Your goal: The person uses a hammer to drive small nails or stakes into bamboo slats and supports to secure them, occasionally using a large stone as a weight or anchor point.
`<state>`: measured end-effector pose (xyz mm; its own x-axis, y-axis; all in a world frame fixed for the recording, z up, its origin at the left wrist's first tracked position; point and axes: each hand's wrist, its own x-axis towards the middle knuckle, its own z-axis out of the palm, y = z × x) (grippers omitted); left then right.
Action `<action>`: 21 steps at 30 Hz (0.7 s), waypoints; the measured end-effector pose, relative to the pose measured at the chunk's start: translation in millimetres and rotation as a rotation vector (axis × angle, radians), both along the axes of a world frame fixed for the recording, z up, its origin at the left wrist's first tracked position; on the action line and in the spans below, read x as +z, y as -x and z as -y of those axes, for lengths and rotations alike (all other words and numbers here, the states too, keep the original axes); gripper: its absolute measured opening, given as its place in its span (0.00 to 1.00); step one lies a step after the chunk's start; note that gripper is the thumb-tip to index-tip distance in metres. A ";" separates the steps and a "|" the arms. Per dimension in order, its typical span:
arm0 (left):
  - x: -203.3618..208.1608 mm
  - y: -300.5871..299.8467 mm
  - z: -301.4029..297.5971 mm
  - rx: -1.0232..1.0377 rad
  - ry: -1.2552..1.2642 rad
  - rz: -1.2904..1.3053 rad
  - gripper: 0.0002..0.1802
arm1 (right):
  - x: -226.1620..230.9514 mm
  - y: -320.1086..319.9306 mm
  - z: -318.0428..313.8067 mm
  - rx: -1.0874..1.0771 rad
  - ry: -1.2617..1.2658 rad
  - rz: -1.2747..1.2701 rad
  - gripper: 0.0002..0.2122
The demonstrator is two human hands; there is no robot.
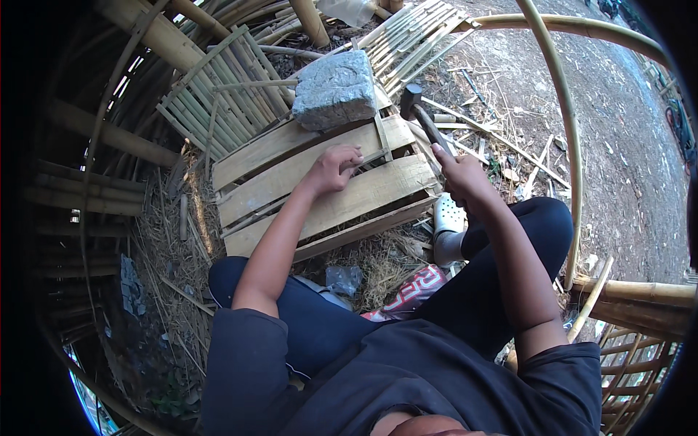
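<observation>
A hammer [427, 125] with a dark metal head is gripped by its handle in my right hand [467, 180], raised just off the right end of a low slatted wooden crate [327, 185]. My left hand [335, 169] rests over the crate's slats, fingers closed on a thin bamboo strip [374, 156]. That strip's far end meets another narrow bamboo strip [383, 136], which lies across the slats at the right. Behind my left hand, a rough grey stone block [335, 89] sits on the crate's far side.
Slatted bamboo panels [225, 94] lean beyond the crate at left, with another bamboo panel [414, 40] at the back. A curved bamboo pole [571, 145] stands at right. Straw and bamboo scraps [523, 156] litter the ground. My shoe [449, 216] is near the crate's right corner.
</observation>
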<state>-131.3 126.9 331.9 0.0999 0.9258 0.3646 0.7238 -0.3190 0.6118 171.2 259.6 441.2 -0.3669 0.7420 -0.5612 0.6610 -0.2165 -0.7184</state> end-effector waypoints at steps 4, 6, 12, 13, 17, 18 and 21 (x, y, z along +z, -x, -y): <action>6.7 -22.6 0.9 0.160 -0.048 -0.079 0.12 | -6.4 -8.6 -0.9 0.032 0.008 -0.047 0.32; 6.7 -20.0 0.0 0.172 -0.044 -0.131 0.12 | -8.6 -5.4 2.0 0.092 -0.052 0.019 0.33; 1.5 -16.9 -6.8 0.080 0.020 0.032 0.11 | -22.4 -4.4 1.6 0.094 -0.042 0.038 0.30; 1.8 -16.8 -7.0 0.069 0.038 0.034 0.10 | -23.4 -5.0 1.5 0.102 -0.053 0.039 0.30; -2.7 -14.9 -2.3 0.084 -0.021 -0.066 0.08 | -18.0 -1.6 7.1 0.123 -0.083 0.076 0.31; -2.5 -16.3 -2.4 0.086 -0.021 -0.065 0.08 | -18.2 -2.0 7.1 0.124 -0.083 0.078 0.31; -1.0 -23.0 -2.6 0.081 -0.038 -0.107 0.06 | -18.3 -4.5 6.0 0.125 -0.093 0.059 0.30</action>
<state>-108.4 129.4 330.9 0.0651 0.9182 0.3908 0.8084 -0.2781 0.5187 175.7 253.6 422.9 -0.4282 0.7419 -0.5160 0.7206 -0.0642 -0.6904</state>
